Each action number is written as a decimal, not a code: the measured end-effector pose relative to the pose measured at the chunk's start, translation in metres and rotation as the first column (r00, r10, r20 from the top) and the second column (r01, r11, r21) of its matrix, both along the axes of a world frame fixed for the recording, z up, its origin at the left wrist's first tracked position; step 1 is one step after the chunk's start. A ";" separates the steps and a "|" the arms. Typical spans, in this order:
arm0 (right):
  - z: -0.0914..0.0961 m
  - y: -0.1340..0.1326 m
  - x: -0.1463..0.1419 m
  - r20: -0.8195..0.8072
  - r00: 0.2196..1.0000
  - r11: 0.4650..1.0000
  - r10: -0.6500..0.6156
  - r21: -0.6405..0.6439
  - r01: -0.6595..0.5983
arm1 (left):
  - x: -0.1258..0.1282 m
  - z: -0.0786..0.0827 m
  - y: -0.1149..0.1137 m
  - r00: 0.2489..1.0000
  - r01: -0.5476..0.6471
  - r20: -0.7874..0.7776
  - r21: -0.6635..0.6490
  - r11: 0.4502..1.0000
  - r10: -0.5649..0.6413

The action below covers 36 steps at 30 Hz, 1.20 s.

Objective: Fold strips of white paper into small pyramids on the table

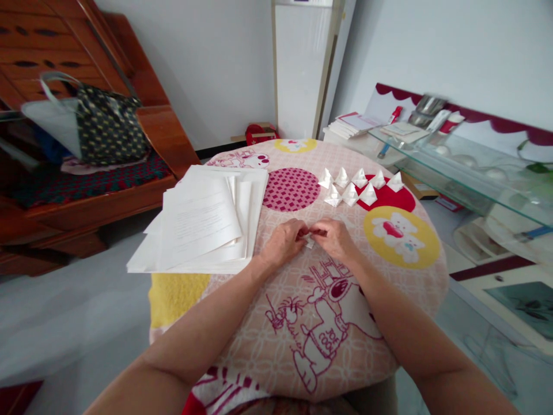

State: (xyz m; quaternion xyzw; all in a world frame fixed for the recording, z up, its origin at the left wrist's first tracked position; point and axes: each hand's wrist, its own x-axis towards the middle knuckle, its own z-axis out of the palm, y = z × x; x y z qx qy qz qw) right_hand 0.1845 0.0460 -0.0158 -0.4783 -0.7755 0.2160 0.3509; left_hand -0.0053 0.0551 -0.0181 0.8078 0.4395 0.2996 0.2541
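Observation:
Near the middle of the round table, my left hand [287, 237] and my right hand [332, 235] come together with fingers pinched. Between them is a small folded piece of white paper [310, 241], mostly covered by my fingers. Beyond my right hand, several folded white paper boats [351, 194] stand in two rows on the patterned tablecloth [280, 300]. To the left of my left hand lies a stack of white paper sheets [203, 225], some with printed text, reaching over the table's left edge.
At the right is a glass-topped stand [475, 167] with metal bowls and other items on it. Papers and booklets [352, 124] are piled at the back right. A wooden bench [99, 190] on the left holds a dark patterned bag [110, 124].

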 end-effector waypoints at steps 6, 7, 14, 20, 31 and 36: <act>0.005 -0.004 -0.003 0.024 1.000 0.999 0.017 0.028 -0.018 | 0.001 0.004 -0.004 0.999 -0.023 0.025 -0.061 0.998 0.024; 0.005 -0.004 -0.003 0.023 0.999 0.999 0.022 0.037 -0.023 | 0.001 0.005 -0.005 0.999 -0.013 0.028 -0.067 0.998 0.015; 0.004 -0.003 -0.004 0.068 0.998 0.998 0.005 0.070 -0.010 | 0.007 0.006 -0.006 0.999 -0.039 -0.023 -0.006 0.999 0.039; 0.004 -0.004 -0.005 0.006 0.998 0.996 -0.061 0.069 0.061 | 0.005 0.010 -0.006 0.997 -0.067 0.039 -0.086 0.994 0.070; 0.005 -0.003 -0.006 0.028 0.999 0.999 -0.033 0.012 0.032 | -0.014 0.011 0.006 0.974 -0.019 0.214 -0.257 0.966 0.076; 0.009 -0.005 -0.013 0.190 0.981 0.999 -0.044 0.027 0.039 | -0.014 0.009 0.008 0.973 -0.004 0.224 -0.237 0.972 0.059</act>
